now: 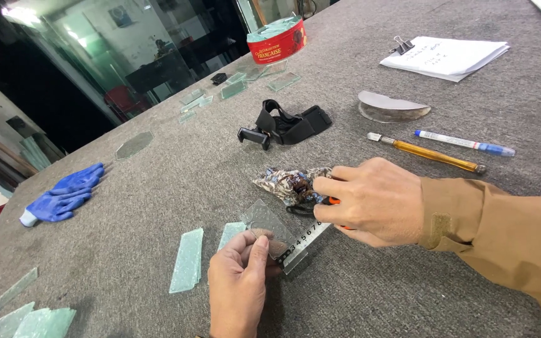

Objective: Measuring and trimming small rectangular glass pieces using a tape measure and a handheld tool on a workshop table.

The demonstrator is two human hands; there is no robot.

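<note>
My left hand [239, 281] pinches a small clear glass piece [265, 220] at the near edge of the grey felt table [158, 200]. My right hand [370, 200] grips an orange-handled tool [332, 201] and rests on a metal ruler [305, 241] laid over the glass. A crumpled patterned cloth [286, 183] lies just behind my right fingers. Two pale green glass strips [188, 260] lie left of my left hand.
A black strap with a clip [286, 125], an amber-handled glass cutter [430, 154], a blue-and-white pen [464, 143], a half-round glass piece [389, 106], clipped papers [446, 56], a red round tin [277, 40], blue gloves [64, 194] and scattered glass offcuts [26, 319] lie around.
</note>
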